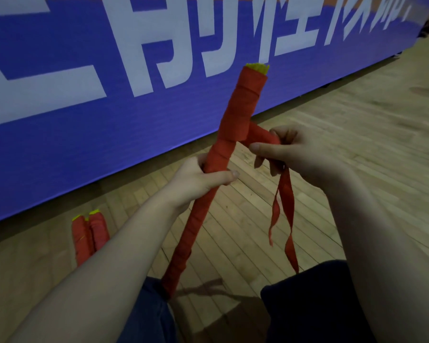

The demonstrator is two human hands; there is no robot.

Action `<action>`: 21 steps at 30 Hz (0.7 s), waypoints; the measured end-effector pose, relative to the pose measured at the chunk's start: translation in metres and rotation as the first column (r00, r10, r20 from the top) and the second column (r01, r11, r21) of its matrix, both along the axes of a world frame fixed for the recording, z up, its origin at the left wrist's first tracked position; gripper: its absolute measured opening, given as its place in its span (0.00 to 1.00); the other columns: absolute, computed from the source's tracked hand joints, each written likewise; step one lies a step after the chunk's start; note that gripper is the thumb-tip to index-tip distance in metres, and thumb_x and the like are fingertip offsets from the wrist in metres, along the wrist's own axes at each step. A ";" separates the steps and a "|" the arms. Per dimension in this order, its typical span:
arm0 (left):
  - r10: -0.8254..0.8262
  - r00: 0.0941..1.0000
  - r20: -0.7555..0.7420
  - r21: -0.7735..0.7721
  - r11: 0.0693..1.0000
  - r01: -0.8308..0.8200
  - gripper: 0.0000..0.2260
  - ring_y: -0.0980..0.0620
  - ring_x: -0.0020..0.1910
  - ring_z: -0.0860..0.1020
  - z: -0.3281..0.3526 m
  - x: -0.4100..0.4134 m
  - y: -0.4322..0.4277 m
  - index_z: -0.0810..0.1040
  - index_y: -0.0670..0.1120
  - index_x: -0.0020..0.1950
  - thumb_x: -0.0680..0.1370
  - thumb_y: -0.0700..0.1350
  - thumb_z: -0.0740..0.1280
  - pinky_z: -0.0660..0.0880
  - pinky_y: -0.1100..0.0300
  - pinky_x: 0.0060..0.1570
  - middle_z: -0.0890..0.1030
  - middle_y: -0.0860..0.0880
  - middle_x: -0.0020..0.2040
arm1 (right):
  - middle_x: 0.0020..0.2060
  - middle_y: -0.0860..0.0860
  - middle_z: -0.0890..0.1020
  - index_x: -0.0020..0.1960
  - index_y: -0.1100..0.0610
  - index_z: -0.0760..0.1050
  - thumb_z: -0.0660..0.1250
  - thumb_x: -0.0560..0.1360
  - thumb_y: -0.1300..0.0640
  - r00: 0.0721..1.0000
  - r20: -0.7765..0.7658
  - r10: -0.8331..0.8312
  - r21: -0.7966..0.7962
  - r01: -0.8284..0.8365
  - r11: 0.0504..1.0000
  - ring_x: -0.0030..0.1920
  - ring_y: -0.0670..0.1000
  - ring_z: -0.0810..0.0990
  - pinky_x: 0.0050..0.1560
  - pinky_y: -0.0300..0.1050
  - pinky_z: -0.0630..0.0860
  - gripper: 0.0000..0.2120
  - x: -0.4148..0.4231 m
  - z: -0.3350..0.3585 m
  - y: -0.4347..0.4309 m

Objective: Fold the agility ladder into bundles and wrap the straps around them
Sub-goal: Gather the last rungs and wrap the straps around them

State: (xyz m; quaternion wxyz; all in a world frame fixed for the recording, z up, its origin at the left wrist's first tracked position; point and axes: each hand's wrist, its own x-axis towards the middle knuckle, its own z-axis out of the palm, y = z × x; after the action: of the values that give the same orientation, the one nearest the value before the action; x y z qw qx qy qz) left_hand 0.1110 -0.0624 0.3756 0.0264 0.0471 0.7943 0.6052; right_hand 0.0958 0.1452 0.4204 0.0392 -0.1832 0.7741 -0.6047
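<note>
Left arm [114, 246] hides the floor bundles' [89, 237] lower ends

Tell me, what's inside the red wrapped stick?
Yellow rung ends poke out the top of the red bundle. Red strap covers the rest, so nothing more shows.

blue banner [84, 107] ahead, bare wood floor [357, 120] rightward

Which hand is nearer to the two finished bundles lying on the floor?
Left. The left hand grips the bundle above and right of the floor bundles; the right hand holds the strap farther right.
</note>
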 end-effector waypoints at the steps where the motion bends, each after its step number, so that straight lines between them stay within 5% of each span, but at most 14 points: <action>1: 0.042 0.999 -0.013 -0.034 0.999 -0.042 0.12 0.55 0.38 0.82 0.001 -0.001 -0.001 0.81 0.48 0.42 0.65 0.49 0.80 0.76 0.59 0.42 0.84 0.50 0.38 | 0.36 0.58 0.84 0.34 0.53 0.80 0.74 0.70 0.52 1.000 -0.017 -0.003 -0.006 0.003 1.000 0.27 0.52 0.76 0.30 0.43 0.72 0.08 -0.001 -0.001 0.000; 4: 0.162 0.986 -0.033 -0.158 0.973 -0.166 0.16 0.55 0.38 0.80 -0.001 -0.003 0.002 0.77 0.49 0.45 0.66 0.51 0.79 0.73 0.60 0.38 0.81 0.53 0.38 | 0.33 0.54 0.83 0.35 0.53 0.80 0.72 0.74 0.55 0.997 -0.077 -0.025 0.013 0.026 1.000 0.26 0.52 0.76 0.29 0.44 0.73 0.09 0.003 -0.002 -0.011; 7: 0.220 0.968 -0.122 -0.315 0.916 -0.248 0.21 0.56 0.41 0.78 -0.006 0.001 0.014 0.70 0.53 0.54 0.69 0.53 0.77 0.75 0.57 0.39 0.76 0.58 0.42 | 0.23 0.50 0.69 0.27 0.46 0.76 0.72 0.75 0.54 0.992 -0.122 -0.020 0.056 0.027 0.998 0.23 0.50 0.68 0.24 0.42 0.67 0.18 0.010 -0.003 -0.028; 10: 0.230 0.949 -0.214 -0.297 0.910 -0.287 0.22 0.60 0.40 0.74 -0.011 0.005 0.025 0.63 0.54 0.58 0.73 0.53 0.74 0.71 0.63 0.36 0.73 0.59 0.42 | 0.20 0.47 0.65 0.25 0.52 0.69 0.74 0.73 0.49 0.977 -0.120 -0.174 0.005 0.176 0.984 0.22 0.47 0.64 0.24 0.41 0.62 0.22 0.014 -0.004 -0.043; 13: 0.247 0.920 -0.303 -0.288 0.897 -0.336 0.22 0.57 0.39 0.76 -0.014 0.006 0.031 0.60 0.50 0.56 0.75 0.53 0.72 0.67 0.69 0.30 0.74 0.55 0.41 | 0.18 0.44 0.67 0.25 0.53 0.68 0.76 0.70 0.47 0.934 -0.104 -0.341 -0.061 0.336 0.940 0.20 0.42 0.66 0.24 0.36 0.63 0.23 0.013 -0.009 -0.052; 16: 0.209 0.910 -0.358 -0.435 0.825 -0.361 0.28 0.48 0.53 0.77 -0.021 0.006 0.036 0.63 0.44 0.61 0.73 0.58 0.72 0.68 0.61 0.41 0.76 0.46 0.54 | 0.17 0.42 0.69 0.27 0.53 0.70 0.77 0.70 0.49 0.917 -0.050 -0.396 -0.118 0.389 0.914 0.20 0.40 0.68 0.24 0.33 0.65 0.20 0.013 -0.014 -0.054; 18: 0.176 0.928 -0.328 -0.494 0.805 -0.327 0.32 0.50 0.55 0.74 -0.020 0.004 0.036 0.64 0.44 0.65 0.71 0.58 0.74 0.67 0.60 0.45 0.73 0.47 0.58 | 0.18 0.42 0.70 0.29 0.55 0.73 0.77 0.69 0.52 0.923 0.023 -0.384 -0.197 0.381 0.903 0.20 0.40 0.68 0.25 0.34 0.65 0.17 0.006 -0.015 -0.050; 20: 0.137 0.958 -0.253 -0.386 0.893 -0.230 0.29 0.55 0.51 0.74 -0.013 0.002 0.032 0.67 0.48 0.64 0.70 0.55 0.76 0.69 0.60 0.44 0.74 0.51 0.56 | 0.26 0.50 0.78 0.35 0.66 0.77 0.79 0.67 0.53 0.949 0.057 -0.309 -0.311 0.311 0.898 0.27 0.46 0.75 0.30 0.39 0.72 0.17 -0.002 -0.015 -0.046; 21: 0.098 0.976 -0.194 -0.271 0.951 -0.150 0.27 0.55 0.48 0.77 -0.008 0.002 0.028 0.71 0.49 0.62 0.68 0.54 0.77 0.72 0.60 0.44 0.77 0.51 0.54 | 0.32 0.58 0.81 0.42 0.73 0.76 0.81 0.65 0.52 0.965 0.058 -0.254 -0.357 0.258 0.898 0.32 0.55 0.79 0.35 0.45 0.76 0.25 -0.004 -0.014 -0.044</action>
State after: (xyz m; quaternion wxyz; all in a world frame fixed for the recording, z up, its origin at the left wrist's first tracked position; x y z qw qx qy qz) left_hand 0.1126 -0.0348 0.3678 -0.0766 0.0466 0.8734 0.4787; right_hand 0.0917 0.1015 0.4060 -0.0711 -0.0809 0.6667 -0.7375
